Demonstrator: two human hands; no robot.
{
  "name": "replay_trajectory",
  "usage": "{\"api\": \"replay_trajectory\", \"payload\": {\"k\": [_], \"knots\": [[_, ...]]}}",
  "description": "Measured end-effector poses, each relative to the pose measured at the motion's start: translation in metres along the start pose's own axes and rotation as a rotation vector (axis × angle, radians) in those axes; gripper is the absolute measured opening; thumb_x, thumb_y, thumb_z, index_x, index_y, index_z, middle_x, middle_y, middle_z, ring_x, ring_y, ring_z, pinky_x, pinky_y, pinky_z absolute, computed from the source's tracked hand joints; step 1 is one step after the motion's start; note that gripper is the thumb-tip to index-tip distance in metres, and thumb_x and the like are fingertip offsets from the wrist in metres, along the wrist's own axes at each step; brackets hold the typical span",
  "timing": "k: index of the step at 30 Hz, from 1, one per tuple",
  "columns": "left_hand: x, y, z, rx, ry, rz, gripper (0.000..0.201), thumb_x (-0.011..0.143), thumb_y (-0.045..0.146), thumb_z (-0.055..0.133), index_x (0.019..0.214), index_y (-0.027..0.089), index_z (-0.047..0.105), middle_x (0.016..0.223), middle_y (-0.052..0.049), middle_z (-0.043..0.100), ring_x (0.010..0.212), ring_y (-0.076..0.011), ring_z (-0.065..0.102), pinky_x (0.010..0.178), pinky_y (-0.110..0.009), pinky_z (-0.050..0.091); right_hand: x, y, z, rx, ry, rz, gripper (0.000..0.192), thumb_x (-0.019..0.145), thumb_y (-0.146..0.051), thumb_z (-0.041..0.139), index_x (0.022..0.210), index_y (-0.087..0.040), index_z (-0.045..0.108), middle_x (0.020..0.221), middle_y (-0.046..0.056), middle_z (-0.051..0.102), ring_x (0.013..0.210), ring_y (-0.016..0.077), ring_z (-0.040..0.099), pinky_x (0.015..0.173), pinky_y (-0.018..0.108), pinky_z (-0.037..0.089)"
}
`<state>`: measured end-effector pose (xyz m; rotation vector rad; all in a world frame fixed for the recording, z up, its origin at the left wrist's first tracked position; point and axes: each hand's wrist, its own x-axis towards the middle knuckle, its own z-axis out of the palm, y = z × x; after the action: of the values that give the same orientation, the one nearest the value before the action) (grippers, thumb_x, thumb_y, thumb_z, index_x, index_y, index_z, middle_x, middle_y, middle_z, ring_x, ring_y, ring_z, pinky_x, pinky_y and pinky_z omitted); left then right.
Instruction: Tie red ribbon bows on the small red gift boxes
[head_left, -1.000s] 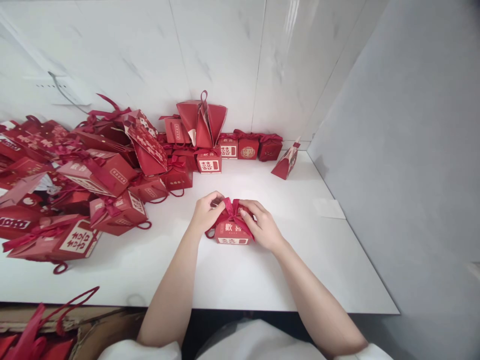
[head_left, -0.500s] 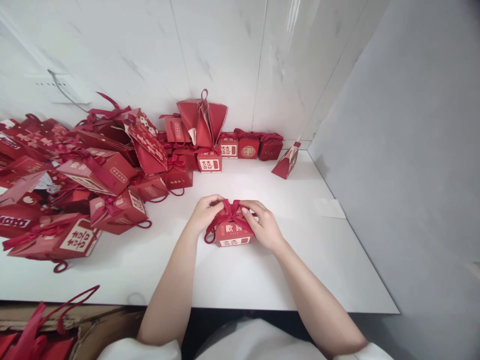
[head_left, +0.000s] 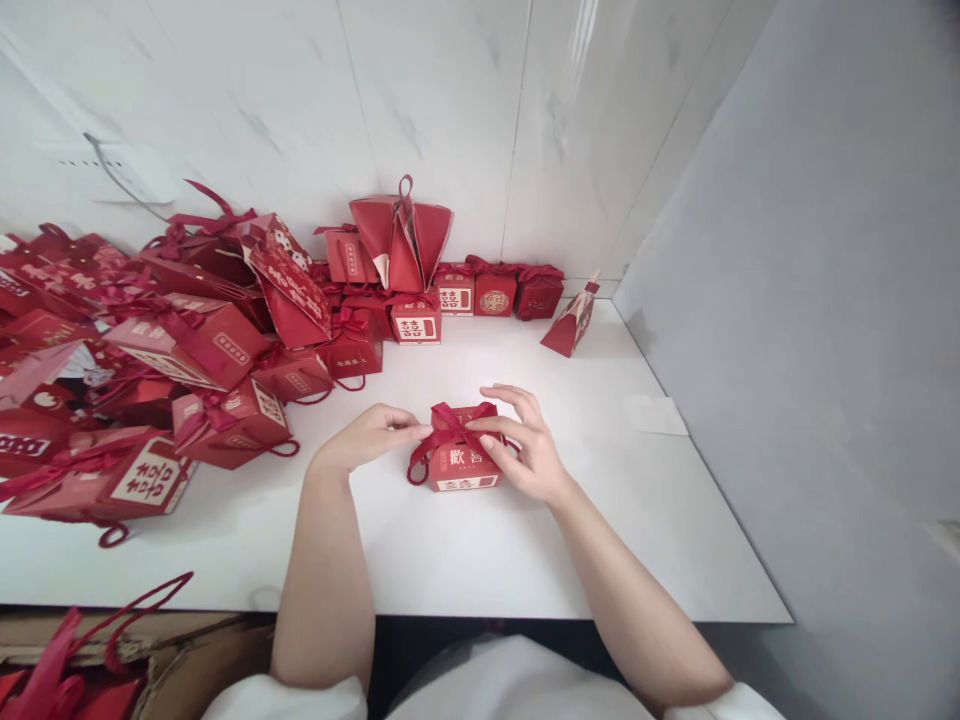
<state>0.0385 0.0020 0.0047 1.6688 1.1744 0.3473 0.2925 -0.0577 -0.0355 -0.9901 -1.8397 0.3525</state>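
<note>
A small red gift box [head_left: 466, 466] with white lettering stands upright on the white table, a dark red ribbon [head_left: 450, 425] tied in a bow across its top. Cord handles hang at its sides. From the left, my left hand [head_left: 369, 436] pinches the bow's left side between thumb and index fingertips. My right hand [head_left: 529, 450] reaches over the box's right side. Its index finger and thumb close on the ribbon near the knot, and its other fingers are lifted apart.
Many similar red boxes [head_left: 191, 345] are heaped on the left of the table [head_left: 600, 520]. A row of boxes [head_left: 495, 292] lines the wall, and a triangular box [head_left: 571, 325] stands at the back right. A cardboard carton [head_left: 180, 655] sits below the front edge.
My left hand has drawn back to the left, off the top of the box. The right hand's fingers have spread and its index finger now lies across the bow. The box stays put.
</note>
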Motion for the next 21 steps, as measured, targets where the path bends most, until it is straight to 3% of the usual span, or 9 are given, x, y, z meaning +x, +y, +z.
{"api": "replay_trajectory", "payload": {"k": [7,13,17,19,21], "knots": [[-0.005,0.005,-0.001,-0.087,-0.068,-0.003,0.031,0.073,0.042,0.073,0.06,0.017,0.063,0.054,0.003,0.052,0.054,-0.0104,0.044,0.054,-0.023,0.033,-0.001,0.004,0.006,-0.09,-0.131,-0.015,0.028,0.095,-0.036,0.055,0.12,-0.03,0.066,0.139,0.007,0.054,0.135,0.0282,0.043,0.108,0.054,0.041],[-0.013,0.011,-0.001,-0.126,-0.235,0.043,0.032,0.072,0.041,0.076,0.054,0.016,0.066,0.05,0.0,0.056,0.049,-0.0105,0.046,0.052,-0.025,0.035,0.0,0.012,0.009,-0.145,0.031,0.057,0.028,0.097,-0.028,0.05,0.122,-0.027,0.062,0.132,0.009,0.057,0.127,0.0255,0.05,0.105,0.049,0.045],[-0.014,0.014,0.003,-0.059,-0.372,-0.016,0.029,0.074,0.042,0.074,0.062,0.016,0.072,0.054,-0.004,0.065,0.051,-0.0136,0.055,0.054,-0.026,0.041,-0.001,0.009,0.005,-0.137,0.083,-0.035,0.028,0.094,-0.022,0.051,0.12,-0.026,0.061,0.13,0.01,0.059,0.125,0.0257,0.051,0.103,0.049,0.045],[-0.012,0.011,0.004,-0.037,-0.355,-0.055,0.039,0.081,0.048,0.066,0.06,0.015,0.071,0.049,-0.004,0.061,0.046,-0.0127,0.053,0.051,-0.025,0.038,-0.002,0.004,0.004,-0.137,0.04,-0.134,0.029,0.092,-0.023,0.054,0.12,-0.025,0.06,0.13,0.01,0.059,0.126,0.0268,0.051,0.106,0.051,0.042],[-0.009,0.007,0.002,-0.039,-0.206,-0.062,0.052,0.086,0.052,0.057,0.05,0.015,0.061,0.042,-0.001,0.051,0.042,-0.0098,0.045,0.048,-0.025,0.033,-0.004,-0.004,0.004,-0.139,-0.004,-0.231,0.033,0.089,-0.03,0.059,0.121,-0.024,0.06,0.125,0.009,0.063,0.121,0.0269,0.055,0.106,0.051,0.041]]}}
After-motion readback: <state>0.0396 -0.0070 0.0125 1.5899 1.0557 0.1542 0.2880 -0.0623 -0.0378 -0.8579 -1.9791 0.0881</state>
